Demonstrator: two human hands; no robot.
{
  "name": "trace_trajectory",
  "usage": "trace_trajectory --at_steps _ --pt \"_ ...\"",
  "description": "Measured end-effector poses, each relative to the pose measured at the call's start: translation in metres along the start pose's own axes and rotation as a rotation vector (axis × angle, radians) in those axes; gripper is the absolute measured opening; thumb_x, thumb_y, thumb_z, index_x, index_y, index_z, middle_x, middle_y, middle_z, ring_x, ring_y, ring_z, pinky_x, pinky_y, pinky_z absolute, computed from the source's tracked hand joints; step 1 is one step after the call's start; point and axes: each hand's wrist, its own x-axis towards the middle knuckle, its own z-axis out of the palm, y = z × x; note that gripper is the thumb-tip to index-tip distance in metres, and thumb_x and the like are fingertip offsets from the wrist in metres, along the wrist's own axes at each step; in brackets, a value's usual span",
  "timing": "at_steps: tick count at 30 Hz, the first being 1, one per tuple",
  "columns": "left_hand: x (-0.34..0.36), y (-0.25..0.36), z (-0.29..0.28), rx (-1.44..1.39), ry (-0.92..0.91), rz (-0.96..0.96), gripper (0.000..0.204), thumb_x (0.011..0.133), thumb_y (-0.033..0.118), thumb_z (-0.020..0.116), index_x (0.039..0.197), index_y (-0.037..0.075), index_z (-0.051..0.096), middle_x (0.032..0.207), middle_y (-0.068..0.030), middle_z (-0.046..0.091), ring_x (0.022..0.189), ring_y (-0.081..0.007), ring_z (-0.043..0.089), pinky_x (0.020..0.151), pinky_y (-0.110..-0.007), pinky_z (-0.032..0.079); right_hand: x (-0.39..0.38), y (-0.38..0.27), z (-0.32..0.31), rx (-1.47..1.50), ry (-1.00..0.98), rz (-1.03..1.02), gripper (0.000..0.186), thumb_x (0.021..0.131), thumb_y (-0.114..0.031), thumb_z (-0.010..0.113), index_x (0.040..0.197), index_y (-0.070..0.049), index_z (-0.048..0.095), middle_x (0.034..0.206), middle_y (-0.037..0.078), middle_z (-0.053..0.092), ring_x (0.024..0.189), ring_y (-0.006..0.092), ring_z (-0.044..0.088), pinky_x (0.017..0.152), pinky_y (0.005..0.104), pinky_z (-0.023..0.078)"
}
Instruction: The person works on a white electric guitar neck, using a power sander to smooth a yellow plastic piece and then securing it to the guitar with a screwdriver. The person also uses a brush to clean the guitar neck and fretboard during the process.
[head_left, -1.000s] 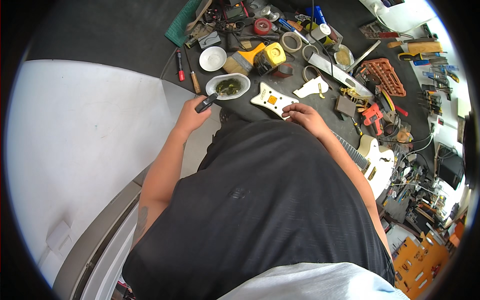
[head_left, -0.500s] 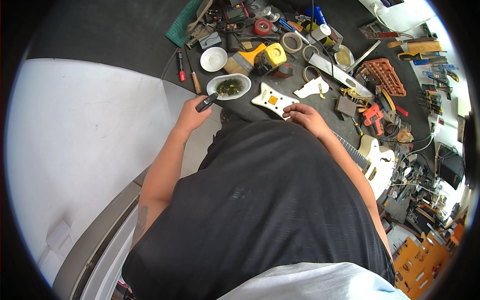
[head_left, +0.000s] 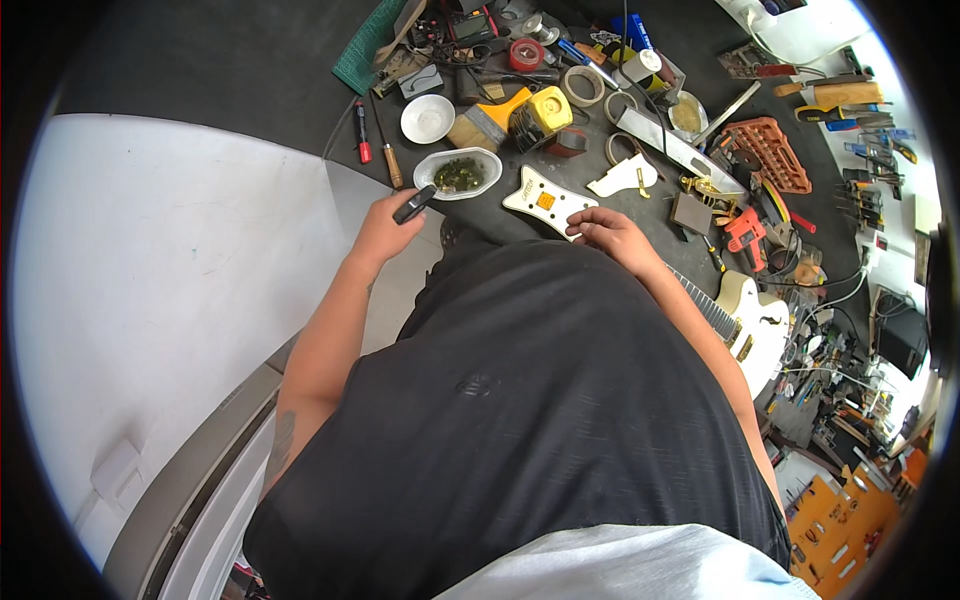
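My left hand [head_left: 389, 226] is closed on a small black handheld object [head_left: 414, 204], just below the left edge of an oval white dish [head_left: 480, 180] with dark green contents. My right hand [head_left: 612, 234] rests its loosely bent, parted fingers on the lower right end of a white, four-cornered plate [head_left: 532, 184] with an orange square and dark holes. A white cut-out piece [head_left: 615, 178] with a brass-coloured fitting lies beside the plate.
Around them are a white bowl [head_left: 427, 119], wide brush [head_left: 472, 129], yellow-topped tool [head_left: 545, 110], screwdriver [head_left: 391, 164], tape rolls [head_left: 583, 72], metal bar [head_left: 670, 148], orange bit case [head_left: 768, 152] and red tool [head_left: 742, 230]. A cream guitar [head_left: 762, 345] is at right.
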Motion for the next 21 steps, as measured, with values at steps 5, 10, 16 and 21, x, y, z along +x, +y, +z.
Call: trace_trajectory --at_steps 5,10,16,21 --pt "0.001 -0.006 -0.002 0.045 -0.054 -0.026 0.025 0.092 0.017 0.076 0.110 0.000 0.073 0.083 -0.0126 0.069 0.073 -0.0217 0.063 0.070 -0.038 0.051 0.001 0.001 -0.001 0.004 -0.005 -0.003 0.031 0.109 -0.014 0.059 0.135 0.001 0.067 0.124 0.006 0.074 0.103 0.0116 0.068 0.092 0.0282 0.056" --pt "0.000 0.003 -0.004 0.130 -0.061 -0.018 0.019 0.096 0.012 0.074 0.108 -0.002 0.073 0.084 -0.0049 0.066 0.075 -0.0113 0.055 0.069 -0.031 0.047 0.003 0.005 -0.001 0.030 -0.005 0.006 0.031 0.110 -0.013 0.058 0.136 0.001 0.066 0.124 0.007 0.074 0.103 0.0114 0.068 0.092 0.0280 0.056" --pt "0.000 -0.007 0.005 -0.017 0.034 0.080 0.025 0.091 0.020 0.078 0.102 -0.001 0.069 0.080 -0.0181 0.067 0.071 -0.0316 0.065 0.069 -0.044 0.051 0.002 0.002 0.000 0.024 -0.006 0.000 0.031 0.110 -0.013 0.058 0.136 0.001 0.066 0.124 0.007 0.074 0.104 0.0116 0.068 0.093 0.0284 0.056" --pt "0.000 0.001 -0.001 0.101 -0.047 -0.036 0.018 0.096 0.013 0.075 0.106 -0.002 0.072 0.082 -0.0052 0.065 0.073 -0.0113 0.053 0.066 -0.032 0.045 0.001 0.001 0.001 0.032 -0.005 -0.008 0.031 0.110 -0.013 0.059 0.136 0.002 0.066 0.124 0.007 0.074 0.105 0.0121 0.068 0.093 0.0288 0.056"
